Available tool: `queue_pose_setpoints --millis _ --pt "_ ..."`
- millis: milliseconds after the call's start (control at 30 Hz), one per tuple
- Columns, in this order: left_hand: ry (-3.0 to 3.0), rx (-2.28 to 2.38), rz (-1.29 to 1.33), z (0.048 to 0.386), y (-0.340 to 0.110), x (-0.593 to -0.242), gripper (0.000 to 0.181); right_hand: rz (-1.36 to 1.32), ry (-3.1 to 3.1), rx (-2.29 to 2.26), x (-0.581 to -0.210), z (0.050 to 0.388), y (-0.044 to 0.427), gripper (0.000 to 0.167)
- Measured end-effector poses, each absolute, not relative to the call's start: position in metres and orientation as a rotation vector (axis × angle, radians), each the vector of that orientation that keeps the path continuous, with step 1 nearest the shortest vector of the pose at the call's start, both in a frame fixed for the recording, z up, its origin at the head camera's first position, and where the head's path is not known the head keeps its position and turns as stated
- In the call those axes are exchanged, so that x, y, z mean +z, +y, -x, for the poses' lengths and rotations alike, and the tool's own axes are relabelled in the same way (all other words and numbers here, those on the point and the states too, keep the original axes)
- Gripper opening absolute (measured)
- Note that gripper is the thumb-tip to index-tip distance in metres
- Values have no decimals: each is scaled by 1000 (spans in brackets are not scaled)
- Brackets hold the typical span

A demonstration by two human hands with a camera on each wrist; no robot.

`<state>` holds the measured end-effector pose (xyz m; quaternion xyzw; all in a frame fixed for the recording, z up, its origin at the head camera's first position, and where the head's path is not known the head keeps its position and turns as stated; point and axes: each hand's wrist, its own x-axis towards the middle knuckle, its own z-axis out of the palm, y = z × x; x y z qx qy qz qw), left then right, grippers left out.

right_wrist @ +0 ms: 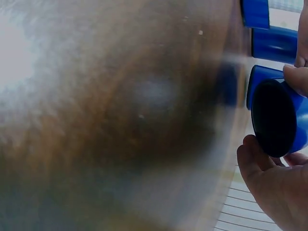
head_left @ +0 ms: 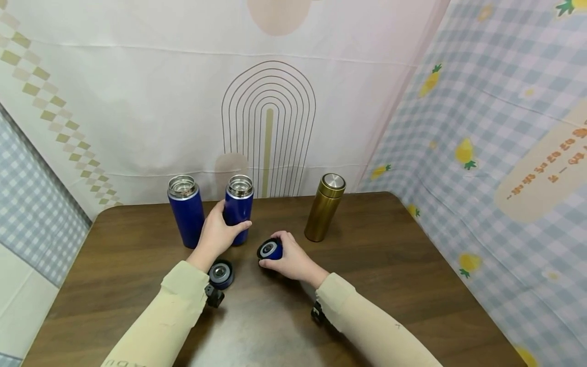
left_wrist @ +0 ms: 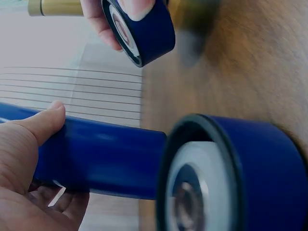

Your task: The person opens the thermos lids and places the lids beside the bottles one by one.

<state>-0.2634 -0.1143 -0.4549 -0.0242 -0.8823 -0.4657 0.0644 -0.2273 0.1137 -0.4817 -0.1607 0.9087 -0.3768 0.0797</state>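
Observation:
Two uncapped blue bottles stand upright at the back left. My left hand (head_left: 217, 233) curls round the right-hand blue bottle (head_left: 238, 206), thumb across its front; the left wrist view shows the same grip on the bottle (left_wrist: 110, 156). The other blue bottle (head_left: 187, 216) stands just left of that hand. My right hand (head_left: 293, 259) pinches a blue lid (head_left: 270, 250) by its sides, its inner face tilted toward the head view. A second blue lid (head_left: 220, 274) lies inner side up beside my left wrist. In the right wrist view the held lid (right_wrist: 274, 118) shows its dark face.
A gold bottle (head_left: 325, 207) with its cap on stands upright at the back right, beyond my right hand. The brown table (head_left: 390, 285) ends at a white patterned cloth (head_left: 151, 112) behind the bottles, with a checked cloth (head_left: 458, 168) on the right.

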Motion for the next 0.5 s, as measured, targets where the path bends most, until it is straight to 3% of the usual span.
queue_pose_setpoints --millis 267,500 --pt "-2641 -1390 70 266 -122 -465 92 546 2728 -1028 -490 227 110 70" --pt "-2672 -1458 80 266 -122 -465 90 786 2824 -784 -489 227 107 58"
